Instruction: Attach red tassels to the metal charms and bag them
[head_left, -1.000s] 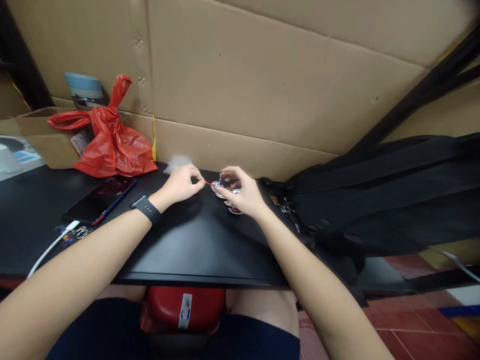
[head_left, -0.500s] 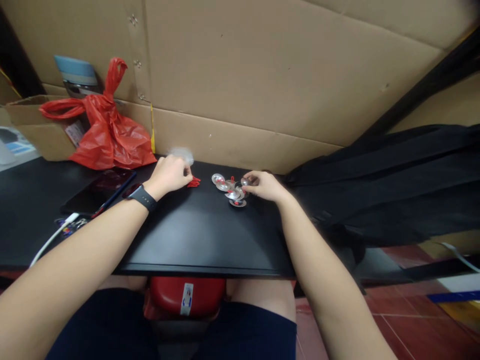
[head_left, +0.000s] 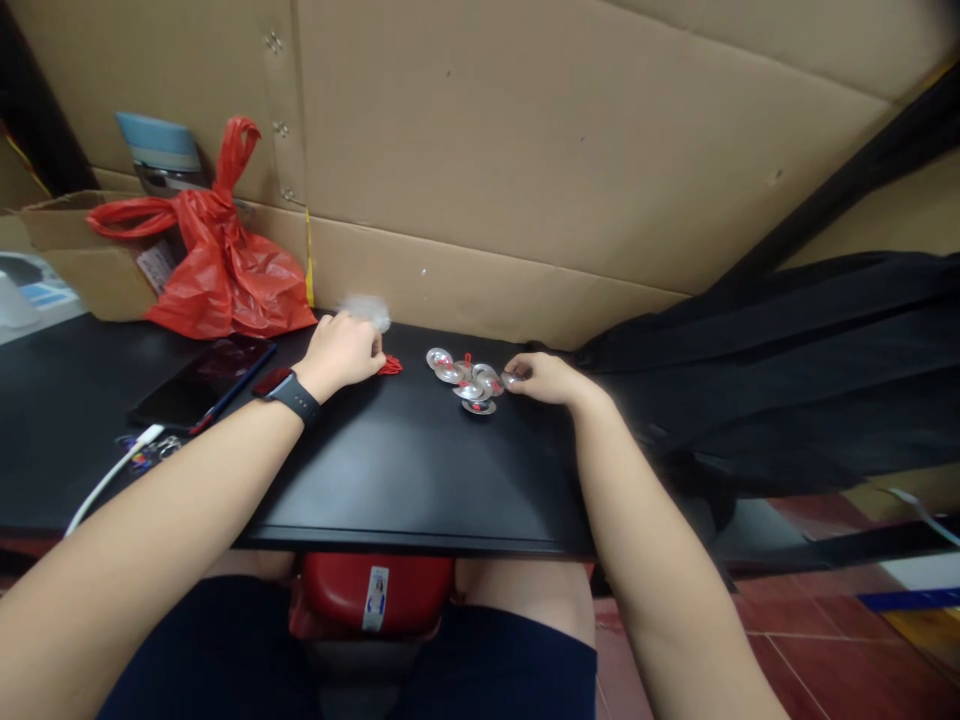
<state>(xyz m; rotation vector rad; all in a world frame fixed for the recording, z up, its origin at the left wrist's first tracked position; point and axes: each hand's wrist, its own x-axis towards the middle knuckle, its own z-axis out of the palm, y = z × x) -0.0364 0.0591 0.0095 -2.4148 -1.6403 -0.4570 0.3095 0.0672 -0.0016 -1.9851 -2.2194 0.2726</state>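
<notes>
My left hand (head_left: 341,350), a dark watch on its wrist, rests on the black table with its fingers closed at a small bundle of red cords (head_left: 391,366). The fingertips are partly hidden behind the hand. Farther right lies a loose heap of small silver cymbals (head_left: 470,390), domed metal discs with red loops at their centres, some overlapping. At the right side of this heap, my right hand (head_left: 544,378) pinches one small cymbal (head_left: 513,380) between thumb and fingers, tilted and close to the others.
Crumpled clear plastic (head_left: 369,310) sits behind my left hand. To the left are a phone (head_left: 202,380), a white cable (head_left: 112,480), a red plastic bag (head_left: 225,270) and a cardboard box (head_left: 97,265). Cardboard (head_left: 487,150) walls the back; black cloth (head_left: 787,370) hangs at right.
My right hand has shifted slightly right and toward me with the pinched cymbal, away from the middle of the heap. My left hand has stayed at the red cords.
</notes>
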